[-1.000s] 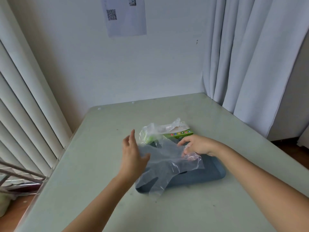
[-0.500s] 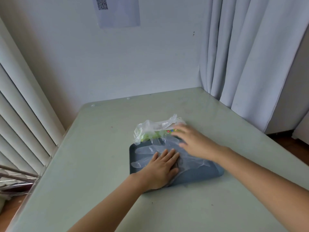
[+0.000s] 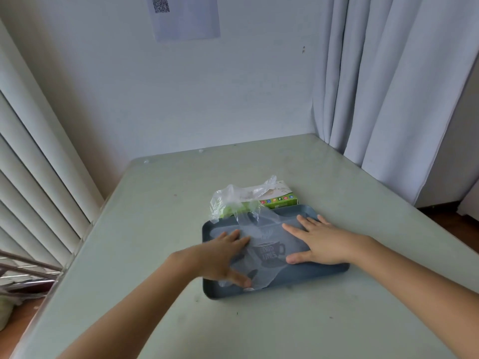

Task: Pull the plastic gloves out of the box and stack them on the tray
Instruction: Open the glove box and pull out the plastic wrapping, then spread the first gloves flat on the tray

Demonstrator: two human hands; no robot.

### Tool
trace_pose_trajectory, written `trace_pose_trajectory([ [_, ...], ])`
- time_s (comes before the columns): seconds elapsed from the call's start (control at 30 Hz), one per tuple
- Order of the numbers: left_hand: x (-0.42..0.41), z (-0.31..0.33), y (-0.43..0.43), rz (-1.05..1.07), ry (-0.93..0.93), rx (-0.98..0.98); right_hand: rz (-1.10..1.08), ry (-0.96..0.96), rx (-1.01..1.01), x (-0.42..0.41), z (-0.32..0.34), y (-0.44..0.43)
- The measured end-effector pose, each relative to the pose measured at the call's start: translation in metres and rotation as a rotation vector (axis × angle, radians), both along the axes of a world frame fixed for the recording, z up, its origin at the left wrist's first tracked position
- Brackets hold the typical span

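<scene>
A blue-grey tray lies on the table in front of me, with a cup drawing at its middle. A clear plastic glove lies spread flat on it. My left hand presses the glove's left part with straight, spread fingers. My right hand lies flat on the glove's right part, fingers pointing left. Just behind the tray stands the green and white glove box. A bunch of clear gloves sticks out of its top and hangs toward the tray.
The pale green table reaches to a white wall. Vertical blinds hang at the left and white curtains at the right. A metal rack shows past the table's left edge.
The glove went from being held up in both hands to lying on the tray. Both hands have come down flat on it and slid apart toward its two sides.
</scene>
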State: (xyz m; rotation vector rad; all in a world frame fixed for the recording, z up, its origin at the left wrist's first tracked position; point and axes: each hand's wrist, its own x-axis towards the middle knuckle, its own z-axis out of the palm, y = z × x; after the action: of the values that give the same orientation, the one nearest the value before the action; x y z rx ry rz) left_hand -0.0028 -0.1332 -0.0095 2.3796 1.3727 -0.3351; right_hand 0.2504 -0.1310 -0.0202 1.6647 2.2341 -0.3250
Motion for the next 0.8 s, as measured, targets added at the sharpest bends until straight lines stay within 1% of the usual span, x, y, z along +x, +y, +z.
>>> trace_pose_trajectory([
  [0.03, -0.003, 0.010, 0.005, 0.063, -0.116, 0.025, -0.002, -0.008, -0.011, -0.001, 0.004, 0.002],
  [0.1, -0.010, 0.028, 0.020, 0.211, -0.355, 0.230, 0.005, -0.021, -0.001, -0.005, 0.012, 0.005],
  [0.13, -0.014, 0.033, 0.031, 0.284, -0.423, 0.355, 0.017, -0.012, 0.039, -0.007, 0.016, 0.007],
  [0.17, -0.017, 0.037, 0.044, 0.351, -0.454, 0.437, 0.029, 0.019, 0.100, -0.011, 0.017, 0.009],
  [0.2, -0.021, 0.039, 0.056, 0.415, -0.441, 0.459, 0.043, 0.075, 0.167, -0.015, 0.017, 0.009],
  [0.27, -0.025, 0.038, 0.079, 0.503, -0.306, 0.375, 0.056, 0.226, 0.230, -0.023, 0.017, 0.008],
  [0.33, -0.026, 0.030, 0.095, 0.540, -0.182, 0.239, 0.059, 0.324, 0.157, -0.030, 0.012, 0.004],
  [0.37, -0.025, 0.025, 0.099, 0.564, -0.204, 0.194, 0.068, 0.329, 0.109, -0.032, 0.008, 0.002],
  [0.4, -0.024, 0.019, 0.102, 0.603, -0.302, 0.169, 0.081, 0.314, 0.075, -0.033, 0.005, 0.001],
  [0.47, -0.023, 0.011, 0.105, 0.704, -0.589, 0.144, 0.092, 0.283, 0.035, -0.032, -0.003, 0.000],
  [0.6, -0.027, 0.027, 0.106, 0.800, -1.062, 0.150, 0.090, 0.281, 0.012, -0.031, -0.007, 0.002],
  [0.7, -0.036, 0.053, 0.105, 0.823, -1.257, 0.249, 0.093, 0.289, 0.011, -0.032, -0.003, 0.003],
  [0.77, -0.035, 0.073, 0.098, 0.736, -1.366, 0.277, 0.082, 0.309, 0.009, -0.032, -0.001, 0.004],
  [0.8, -0.032, 0.082, 0.093, 0.664, -1.405, 0.256, 0.078, 0.322, 0.007, -0.032, 0.000, 0.005],
])
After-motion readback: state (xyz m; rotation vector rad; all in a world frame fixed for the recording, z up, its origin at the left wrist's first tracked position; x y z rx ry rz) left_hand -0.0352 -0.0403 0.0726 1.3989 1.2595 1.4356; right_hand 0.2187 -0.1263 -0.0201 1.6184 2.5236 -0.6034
